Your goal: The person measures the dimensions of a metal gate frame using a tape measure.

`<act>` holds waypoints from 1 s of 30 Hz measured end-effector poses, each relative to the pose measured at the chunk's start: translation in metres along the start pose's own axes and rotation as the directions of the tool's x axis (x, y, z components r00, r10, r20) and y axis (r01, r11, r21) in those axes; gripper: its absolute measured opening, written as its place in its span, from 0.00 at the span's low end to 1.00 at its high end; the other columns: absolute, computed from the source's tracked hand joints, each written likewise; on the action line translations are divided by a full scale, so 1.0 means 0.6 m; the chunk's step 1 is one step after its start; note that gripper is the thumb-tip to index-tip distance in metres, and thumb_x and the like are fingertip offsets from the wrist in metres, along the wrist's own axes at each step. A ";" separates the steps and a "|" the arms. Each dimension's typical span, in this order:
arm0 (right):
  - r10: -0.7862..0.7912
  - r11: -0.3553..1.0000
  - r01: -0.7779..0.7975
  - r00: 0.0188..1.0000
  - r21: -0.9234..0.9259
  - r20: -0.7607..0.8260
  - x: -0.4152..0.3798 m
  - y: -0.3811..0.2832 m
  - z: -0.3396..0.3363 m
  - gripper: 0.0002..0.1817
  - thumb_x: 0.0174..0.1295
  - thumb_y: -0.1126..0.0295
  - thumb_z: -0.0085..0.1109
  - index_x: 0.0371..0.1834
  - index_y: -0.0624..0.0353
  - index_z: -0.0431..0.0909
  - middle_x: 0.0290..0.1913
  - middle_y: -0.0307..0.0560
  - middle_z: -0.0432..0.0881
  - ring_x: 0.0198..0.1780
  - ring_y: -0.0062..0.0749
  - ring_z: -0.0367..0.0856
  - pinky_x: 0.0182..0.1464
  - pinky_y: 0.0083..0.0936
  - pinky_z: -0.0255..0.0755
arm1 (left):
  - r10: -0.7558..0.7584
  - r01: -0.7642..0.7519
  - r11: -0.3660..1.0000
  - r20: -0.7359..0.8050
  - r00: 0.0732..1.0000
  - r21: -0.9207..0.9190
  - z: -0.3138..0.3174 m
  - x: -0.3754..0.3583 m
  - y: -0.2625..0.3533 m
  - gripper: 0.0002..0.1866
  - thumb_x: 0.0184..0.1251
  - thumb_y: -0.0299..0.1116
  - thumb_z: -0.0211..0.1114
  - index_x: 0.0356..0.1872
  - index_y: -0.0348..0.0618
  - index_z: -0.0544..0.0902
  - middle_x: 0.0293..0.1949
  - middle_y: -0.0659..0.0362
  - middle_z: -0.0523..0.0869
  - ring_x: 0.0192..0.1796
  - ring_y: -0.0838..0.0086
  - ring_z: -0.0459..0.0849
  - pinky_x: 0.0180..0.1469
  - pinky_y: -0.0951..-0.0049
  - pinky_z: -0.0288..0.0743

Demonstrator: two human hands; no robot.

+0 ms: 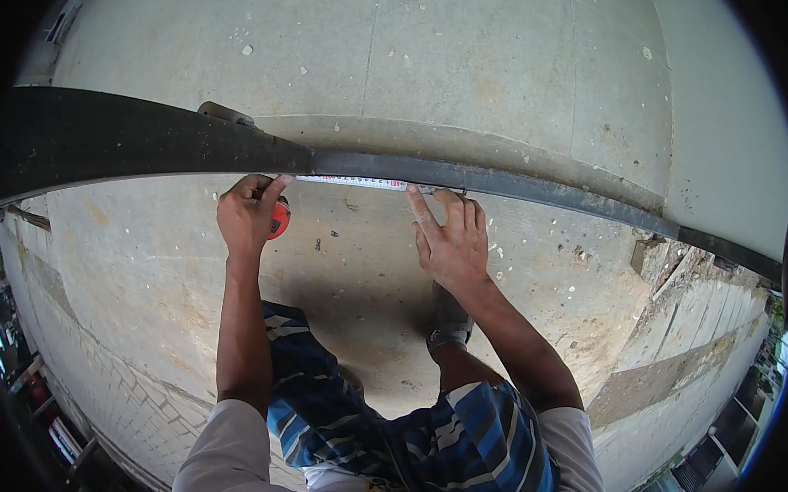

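Over the concrete floor [165, 262] runs a dark metal bar [389, 167]. Both forearms reach forward to it. The right hand [453, 238], fingers loosely spread, touches the white blade [348, 182] along the bar's near edge; the left hand [248, 213] curls around the red tape case [280, 219].

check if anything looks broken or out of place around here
The floor edge on the right looks damaged: it is rough and chipped, unlike the smoother concrete on the left. Nothing looks odd about the tape measure, which runs straight along the metal bar.
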State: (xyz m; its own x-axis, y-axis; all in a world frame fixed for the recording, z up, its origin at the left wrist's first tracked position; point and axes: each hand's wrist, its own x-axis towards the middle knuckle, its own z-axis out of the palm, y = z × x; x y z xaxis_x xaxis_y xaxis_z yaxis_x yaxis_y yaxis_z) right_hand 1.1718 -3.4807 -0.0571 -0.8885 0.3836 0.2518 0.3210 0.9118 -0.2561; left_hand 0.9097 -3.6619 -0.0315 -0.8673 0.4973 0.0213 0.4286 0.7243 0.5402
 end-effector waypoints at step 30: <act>0.116 0.990 -0.121 0.990 0.074 0.075 0.021 -0.014 -0.021 0.34 0.61 0.67 0.68 0.74 0.43 0.73 0.57 0.52 0.71 0.55 0.47 0.73 0.63 0.49 0.66 | -0.049 0.051 0.998 0.056 0.997 -0.036 0.000 0.005 -0.012 0.21 0.62 0.47 0.78 0.32 0.35 0.90 0.23 0.55 0.89 0.24 0.74 0.85 0.32 0.72 0.77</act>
State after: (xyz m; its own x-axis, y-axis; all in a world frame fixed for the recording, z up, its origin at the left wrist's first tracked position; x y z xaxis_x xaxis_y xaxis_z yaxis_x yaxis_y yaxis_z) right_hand 1.1618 -3.4816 -0.0401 -0.8675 0.4745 0.1494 0.4014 0.8451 -0.3532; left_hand 0.9039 -3.6653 -0.0355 -0.8718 0.4869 -0.0527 0.3739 0.7311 0.5707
